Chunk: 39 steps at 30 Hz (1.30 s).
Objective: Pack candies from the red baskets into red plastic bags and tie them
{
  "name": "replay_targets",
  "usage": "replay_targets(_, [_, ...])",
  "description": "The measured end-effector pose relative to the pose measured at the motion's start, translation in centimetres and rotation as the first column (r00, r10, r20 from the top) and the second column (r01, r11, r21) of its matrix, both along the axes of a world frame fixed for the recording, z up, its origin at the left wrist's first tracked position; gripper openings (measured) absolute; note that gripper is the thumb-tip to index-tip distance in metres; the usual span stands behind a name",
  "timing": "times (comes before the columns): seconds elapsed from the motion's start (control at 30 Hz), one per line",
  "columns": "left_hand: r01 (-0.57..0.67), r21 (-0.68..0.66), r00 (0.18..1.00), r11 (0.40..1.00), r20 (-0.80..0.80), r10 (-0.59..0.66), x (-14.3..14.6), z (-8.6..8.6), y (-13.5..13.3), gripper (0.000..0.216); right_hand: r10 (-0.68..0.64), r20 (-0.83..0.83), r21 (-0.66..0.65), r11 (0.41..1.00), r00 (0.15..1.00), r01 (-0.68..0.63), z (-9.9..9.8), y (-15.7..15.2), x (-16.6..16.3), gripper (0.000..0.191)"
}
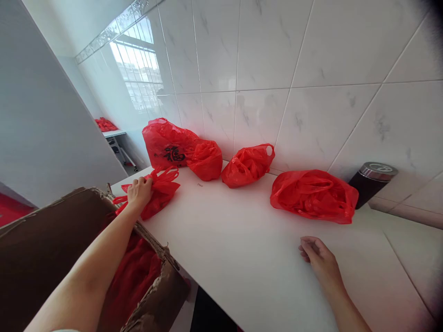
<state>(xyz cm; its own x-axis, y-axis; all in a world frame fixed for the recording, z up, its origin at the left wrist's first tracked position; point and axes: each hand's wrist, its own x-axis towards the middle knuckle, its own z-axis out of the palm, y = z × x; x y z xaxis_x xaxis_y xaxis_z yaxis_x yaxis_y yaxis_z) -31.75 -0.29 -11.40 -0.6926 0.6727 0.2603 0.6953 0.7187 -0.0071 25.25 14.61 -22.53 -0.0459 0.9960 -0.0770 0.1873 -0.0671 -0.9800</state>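
Note:
My left hand (139, 191) is closed on a crumpled red plastic bag (161, 193) at the table's left edge, beside the box. The bag's loose handles stick up past my fingers. Over the white table (235, 240), my right hand (316, 251) has its fingers curled together, with nothing visible in them. Nearest to it is a filled red plastic bag (313, 196), slumped with its handles on top. Along the wall stand a large red bag (169, 143) with a black character printed on it, a smaller red bag (206, 159) and another red bag (247, 166) with one handle loop raised.
An open cardboard box (162, 276) with ragged edges stands against the table's left side, with red material (134, 272) inside. A dark flask (374, 182) with a metallic lid leans at the right by the tiled wall (263, 55). More red bags (105, 123) lie on a far table.

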Motion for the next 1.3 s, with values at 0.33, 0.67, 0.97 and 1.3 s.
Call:
replay_targets(0.33, [0.209, -0.188, 0.864, 0.96, 0.496, -0.091, 5.2, 0.4, 0.9, 0.036, -0.002, 0.002, -0.002, 1.0, 1.0, 0.002, 0.0, 0.3, -0.3, 0.038])
replay_targets(0.67, [0.253, -0.194, 0.647, 0.948, 0.762, -0.017, 7.6, -1.5, 2.6, 0.033, 0.008, -0.053, 0.032, 0.999, 0.999, -0.007, 0.4, 0.4, -0.3, 0.035])
replay_targets(0.97, [0.725, -0.01, 0.387, 0.689, 0.834, -0.394, 22.7, 2.2, 9.9, 0.046, 0.184, -0.073, 0.097, 0.979, 0.98, -0.177, 8.0, -6.7, -2.6, 0.025])
replay_targets(1.3, [0.96, 0.058, 0.062, 0.273, 0.909, -0.413, 39.7, 2.7, 10.4, 0.043, -0.562, 0.244, 0.5, 0.771, 0.79, 0.394, 21.9, -16.0, 23.3, 0.026])
